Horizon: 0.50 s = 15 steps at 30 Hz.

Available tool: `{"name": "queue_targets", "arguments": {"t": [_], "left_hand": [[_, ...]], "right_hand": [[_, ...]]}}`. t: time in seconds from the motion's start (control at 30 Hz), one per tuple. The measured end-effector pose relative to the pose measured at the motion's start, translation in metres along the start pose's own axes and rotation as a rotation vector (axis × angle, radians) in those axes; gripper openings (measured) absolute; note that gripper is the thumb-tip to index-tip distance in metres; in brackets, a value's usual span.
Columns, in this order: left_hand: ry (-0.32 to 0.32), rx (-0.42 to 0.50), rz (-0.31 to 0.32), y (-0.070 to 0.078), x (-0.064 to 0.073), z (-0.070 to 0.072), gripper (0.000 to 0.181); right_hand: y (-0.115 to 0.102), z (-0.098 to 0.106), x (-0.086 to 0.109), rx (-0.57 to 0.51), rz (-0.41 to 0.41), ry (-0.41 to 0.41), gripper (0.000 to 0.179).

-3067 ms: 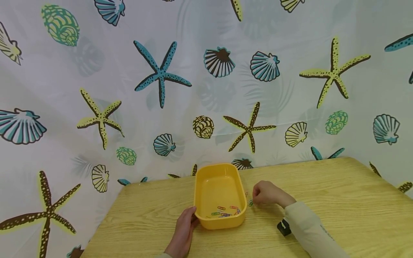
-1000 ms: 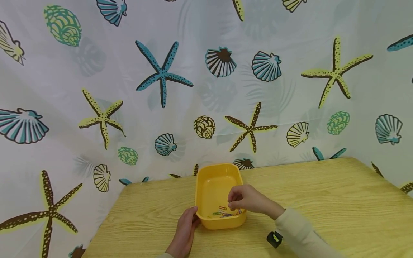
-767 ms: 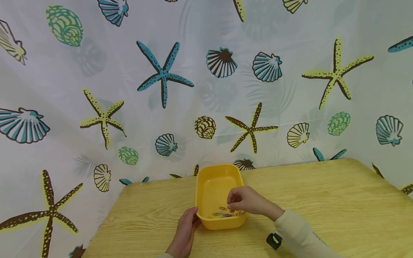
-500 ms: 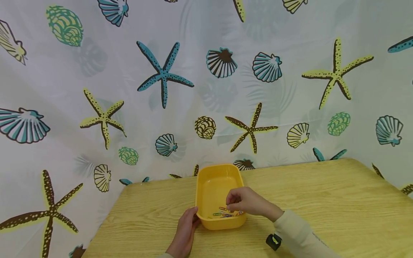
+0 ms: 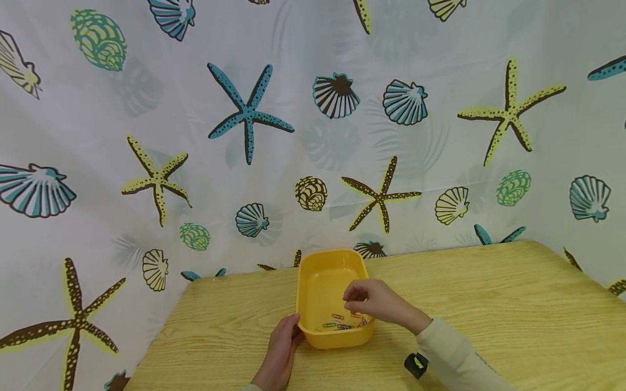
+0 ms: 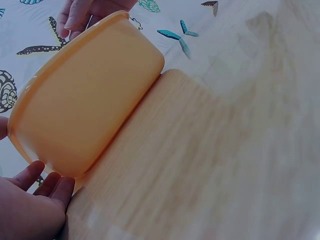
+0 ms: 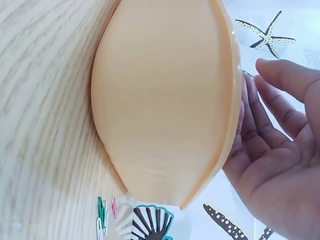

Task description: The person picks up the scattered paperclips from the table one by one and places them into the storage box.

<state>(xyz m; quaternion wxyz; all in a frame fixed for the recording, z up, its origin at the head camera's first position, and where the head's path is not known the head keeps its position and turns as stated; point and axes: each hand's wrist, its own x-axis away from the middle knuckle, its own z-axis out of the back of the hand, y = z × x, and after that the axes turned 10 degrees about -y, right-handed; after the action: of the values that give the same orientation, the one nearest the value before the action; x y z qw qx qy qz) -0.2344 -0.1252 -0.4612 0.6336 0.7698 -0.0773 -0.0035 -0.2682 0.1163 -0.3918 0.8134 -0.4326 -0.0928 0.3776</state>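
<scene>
A yellow plastic tray (image 5: 337,341) stands on the wooden table. Several coloured paper clips (image 5: 344,326) lie at its near end. My left hand (image 5: 280,350) holds the tray's near left corner, thumb at the rim and fingers against the outer wall (image 6: 40,212). Over the right side of the tray hovers my right hand (image 5: 374,301); its thumb and index fingertips stand slightly apart, and I see nothing clearly held between them. In the right wrist view, a green paper clip (image 7: 101,210), a pink one (image 7: 114,207) and a silver one (image 7: 99,230) lie on the table beside the tray.
The wooden table (image 5: 489,304) reaches back to a white curtain (image 5: 274,179) printed with starfish and shells. A small black device (image 5: 415,365) sits at the right wrist, beside the cream sleeve (image 5: 452,347).
From the table right of the tray, my right hand has moved left over it. Since half a second ago it has risen slightly, and thumb and index finger have parted. The left hand stays put.
</scene>
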Motion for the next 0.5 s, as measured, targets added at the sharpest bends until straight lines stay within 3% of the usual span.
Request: {"name": "queue_targets", "arguments": {"t": [0.3, 0.5], "left_hand": [[-0.007, 0.01, -0.007, 0.0, 0.0, 0.0, 0.048], [-0.005, 0.009, -0.009, 0.0, -0.001, 0.0, 0.048]], "right_hand": [[0.014, 0.014, 0.004, -0.02, -0.053, 0.166, 0.021], [0.032, 0.03, 0.008, -0.051, -0.146, 0.266, 0.028]]}}
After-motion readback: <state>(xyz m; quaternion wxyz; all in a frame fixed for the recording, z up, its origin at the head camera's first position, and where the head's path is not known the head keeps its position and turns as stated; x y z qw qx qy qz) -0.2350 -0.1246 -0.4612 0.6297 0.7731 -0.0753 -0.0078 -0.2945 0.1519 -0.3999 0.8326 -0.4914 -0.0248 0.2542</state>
